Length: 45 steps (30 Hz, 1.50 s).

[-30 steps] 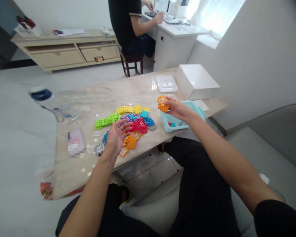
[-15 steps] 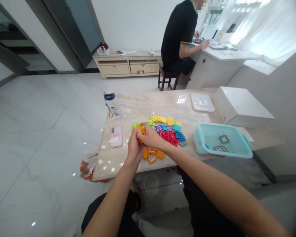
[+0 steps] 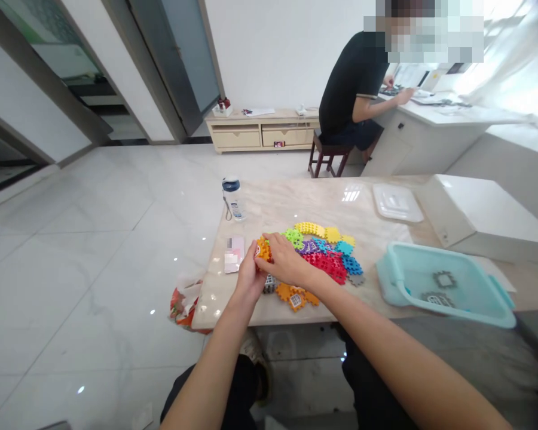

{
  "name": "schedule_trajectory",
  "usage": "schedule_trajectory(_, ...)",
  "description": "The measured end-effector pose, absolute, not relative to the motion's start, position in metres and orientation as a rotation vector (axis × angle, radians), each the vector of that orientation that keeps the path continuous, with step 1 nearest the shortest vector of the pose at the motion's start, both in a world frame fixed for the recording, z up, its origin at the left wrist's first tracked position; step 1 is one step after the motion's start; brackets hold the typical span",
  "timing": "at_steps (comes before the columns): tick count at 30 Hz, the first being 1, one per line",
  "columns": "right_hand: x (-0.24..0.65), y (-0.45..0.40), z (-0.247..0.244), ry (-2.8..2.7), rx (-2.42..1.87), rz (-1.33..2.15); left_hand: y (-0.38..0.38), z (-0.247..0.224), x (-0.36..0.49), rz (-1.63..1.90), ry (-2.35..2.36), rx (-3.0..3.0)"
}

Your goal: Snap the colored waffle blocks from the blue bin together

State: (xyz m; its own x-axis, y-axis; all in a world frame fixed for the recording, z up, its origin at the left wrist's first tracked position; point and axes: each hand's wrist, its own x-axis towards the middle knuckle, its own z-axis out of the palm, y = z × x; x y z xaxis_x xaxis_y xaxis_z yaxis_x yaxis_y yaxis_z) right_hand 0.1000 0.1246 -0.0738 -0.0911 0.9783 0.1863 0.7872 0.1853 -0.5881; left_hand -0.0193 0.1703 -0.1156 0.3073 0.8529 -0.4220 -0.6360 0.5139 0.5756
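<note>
Between my two hands, above the near part of the table, are orange toothed pieces (image 3: 263,248). My left hand (image 3: 247,273) closes on them from the left and below. From the right, my right hand (image 3: 283,258) wraps its fingers over them. Just right of my hands lie green pieces (image 3: 294,237), purple pieces (image 3: 308,246), red pieces (image 3: 329,266), blue pieces (image 3: 351,264) and a row of yellow pieces (image 3: 311,228). More orange pieces (image 3: 296,300) and some grey pieces (image 3: 269,283) lie nearer the table's front edge.
On the marble table (image 3: 269,197) stand a bottle (image 3: 234,200), a pink packet (image 3: 234,254), a clear lid (image 3: 397,202), a white box (image 3: 488,209) and a teal bin (image 3: 448,283) holding grey pieces. Beyond, a person (image 3: 354,89) sits on a stool.
The view has shifted, so the table and room appear further right. Both hands still hold the orange pieces. Grey pieces now show beneath my right hand.
</note>
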Motion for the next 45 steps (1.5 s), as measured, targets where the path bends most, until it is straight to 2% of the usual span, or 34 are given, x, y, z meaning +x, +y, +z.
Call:
schedule_trajectory(5, 0.134, 0.111, -0.078, -2.047, -1.446, 0.457, 0.162, -0.113, -0.011, 0.954, 0.857, 0.596)
schedule_trajectory(15, 0.152, 0.090, -0.088, -2.111, -1.596, 0.515, 0.141, -0.124, 0.014, 0.789, 0.968, 1.174)
schedule_trajectory(23, 0.173, 0.089, -0.068, -2.075, -1.608, 0.538, 0.147, -0.112, 0.024, 0.750, 0.904, 1.280)
schedule_trajectory(32, 0.172, 0.087, -0.078, -2.197, -1.781, 0.432, 0.147, -0.114, 0.024, 0.697, 0.896, 1.371)
schedule_trajectory(45, 0.175, 0.091, -0.082, -2.140, -1.661, 0.440, 0.144, -0.108, 0.019, 0.719, 0.877, 1.310)
